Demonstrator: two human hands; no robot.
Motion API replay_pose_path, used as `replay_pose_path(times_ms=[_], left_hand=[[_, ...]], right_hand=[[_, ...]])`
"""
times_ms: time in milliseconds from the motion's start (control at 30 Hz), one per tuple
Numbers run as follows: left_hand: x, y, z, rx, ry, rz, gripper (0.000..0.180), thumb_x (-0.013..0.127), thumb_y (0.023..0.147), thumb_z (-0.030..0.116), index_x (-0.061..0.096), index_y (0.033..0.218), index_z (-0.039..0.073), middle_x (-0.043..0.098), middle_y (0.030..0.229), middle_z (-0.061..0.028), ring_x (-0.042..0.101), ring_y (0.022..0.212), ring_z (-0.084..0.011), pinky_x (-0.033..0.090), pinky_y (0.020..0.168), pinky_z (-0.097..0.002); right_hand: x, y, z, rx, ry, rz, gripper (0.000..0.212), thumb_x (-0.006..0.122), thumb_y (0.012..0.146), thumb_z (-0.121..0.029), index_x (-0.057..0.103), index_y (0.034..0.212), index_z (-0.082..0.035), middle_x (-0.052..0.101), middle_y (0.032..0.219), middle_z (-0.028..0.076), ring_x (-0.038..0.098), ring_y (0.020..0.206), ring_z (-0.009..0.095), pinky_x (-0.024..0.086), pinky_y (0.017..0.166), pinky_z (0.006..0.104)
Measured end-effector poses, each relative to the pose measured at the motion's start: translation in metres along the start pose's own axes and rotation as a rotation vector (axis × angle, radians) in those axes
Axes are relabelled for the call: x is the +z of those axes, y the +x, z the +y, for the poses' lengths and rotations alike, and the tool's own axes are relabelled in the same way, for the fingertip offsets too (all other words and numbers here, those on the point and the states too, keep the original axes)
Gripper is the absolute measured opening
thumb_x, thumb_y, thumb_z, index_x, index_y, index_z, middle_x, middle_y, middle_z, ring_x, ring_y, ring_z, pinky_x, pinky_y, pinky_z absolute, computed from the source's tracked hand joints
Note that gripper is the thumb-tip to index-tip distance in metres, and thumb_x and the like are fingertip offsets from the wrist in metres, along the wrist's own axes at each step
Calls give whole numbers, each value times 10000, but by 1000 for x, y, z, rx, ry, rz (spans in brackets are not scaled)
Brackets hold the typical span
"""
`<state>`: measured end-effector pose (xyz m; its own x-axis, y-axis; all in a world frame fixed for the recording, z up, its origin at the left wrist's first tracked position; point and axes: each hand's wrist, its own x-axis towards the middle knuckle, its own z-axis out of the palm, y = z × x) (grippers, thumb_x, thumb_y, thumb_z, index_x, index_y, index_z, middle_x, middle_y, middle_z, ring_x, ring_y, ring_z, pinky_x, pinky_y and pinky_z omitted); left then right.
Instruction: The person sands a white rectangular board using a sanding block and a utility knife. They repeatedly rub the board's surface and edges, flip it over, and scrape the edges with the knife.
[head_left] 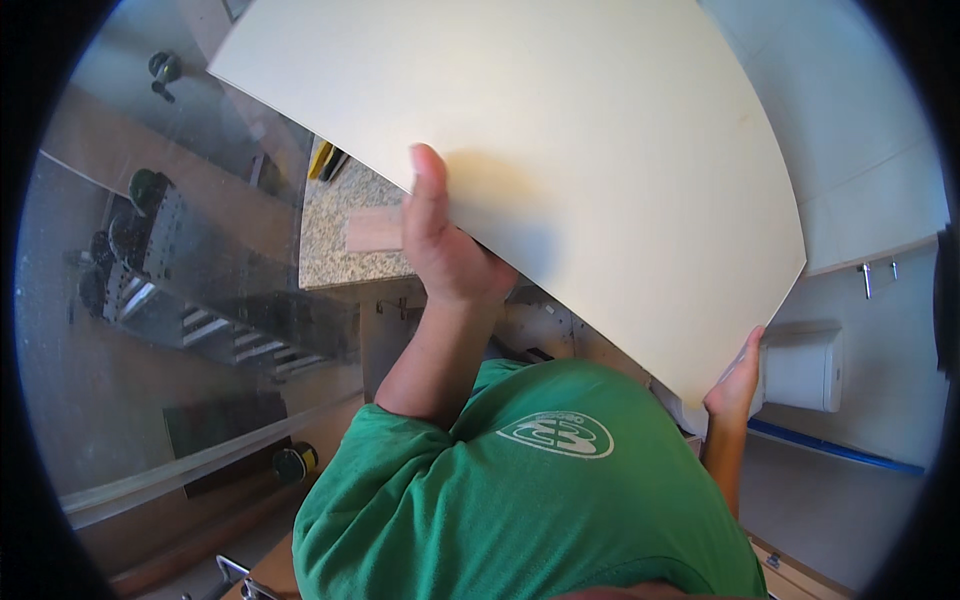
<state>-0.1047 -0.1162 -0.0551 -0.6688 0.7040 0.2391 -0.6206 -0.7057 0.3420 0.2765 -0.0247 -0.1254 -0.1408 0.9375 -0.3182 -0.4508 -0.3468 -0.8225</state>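
In the head view, the white board spreads upward from both hands, its long near edge slanting from upper left to lower right. The left hand clasps that edge midway, thumb on top; the right hand grips the short edge by the lowest corner, fingers partly hidden. Behind, a speckled counter shows its left front corner.

I am in a bathroom, it looks like: a white toilet sits at the right, a glass wall at the left, a speckled counter left of the middle.
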Motion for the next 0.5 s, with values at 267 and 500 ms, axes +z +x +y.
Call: replay_pose_path(times_ms=[267, 500], left_hand=[[-87, -71, -2, -239, 227, 376, 398, 680, 963, 159, 556, 1311, 10, 655, 1211, -116, 638, 1131, -256, 506, 1005, -432], [-160, -118, 22, -525, 358, 493, 450, 642, 996, 333, 563, 1342, 57, 650, 1292, -96, 623, 1190, -273, 484, 1036, -461]], right_hand=[[-31, 65, 1, 14, -354, 150, 686, 565, 1045, -528, 534, 1421, 45, 638, 1367, 148, 633, 1223, 273, 502, 1051, 402], [-45, 98, 43, -17, -649, 181, 628, 610, 1028, -519, 664, 1223, 76, 701, 1174, 154, 644, 1051, 200, 517, 931, 335]])
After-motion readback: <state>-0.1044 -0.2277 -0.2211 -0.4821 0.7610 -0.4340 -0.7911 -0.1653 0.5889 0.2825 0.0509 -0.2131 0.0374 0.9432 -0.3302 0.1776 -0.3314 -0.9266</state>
